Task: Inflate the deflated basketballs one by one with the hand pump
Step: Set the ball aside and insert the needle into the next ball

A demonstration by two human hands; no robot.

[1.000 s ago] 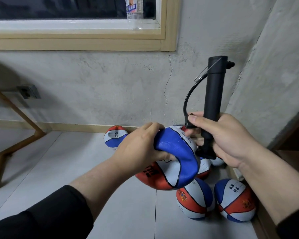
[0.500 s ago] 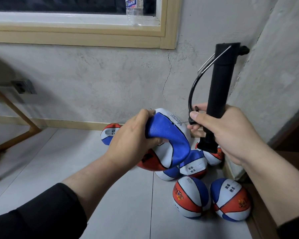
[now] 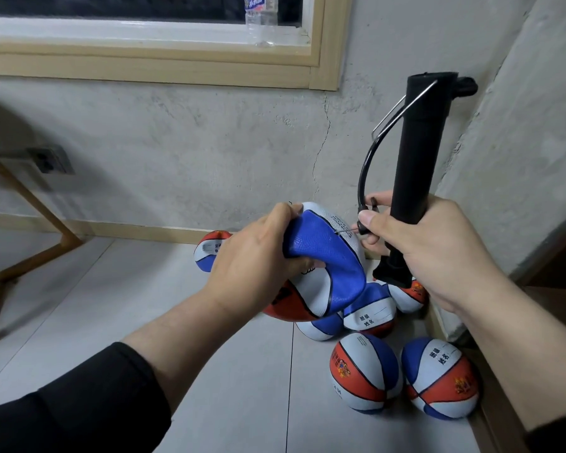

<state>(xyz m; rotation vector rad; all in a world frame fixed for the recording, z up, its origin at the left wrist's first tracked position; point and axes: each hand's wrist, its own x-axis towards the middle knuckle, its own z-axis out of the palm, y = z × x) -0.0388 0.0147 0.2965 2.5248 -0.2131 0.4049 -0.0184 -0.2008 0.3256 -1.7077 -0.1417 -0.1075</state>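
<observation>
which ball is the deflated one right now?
The basketball gripped in the left hand: its blue panel is caved in and folded, with the pump needle at its valve. Those on the floor look round.

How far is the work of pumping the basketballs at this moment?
Looks done: several round, full-looking balls on the floor, such as one and another. In hand: the left hand grips a caved-in deflated ball; the right hand holds the pump and brings the needle to the ball's white panel. Left: pumping this ball; whether the half-hidden balls behind need air is unclear.
</observation>
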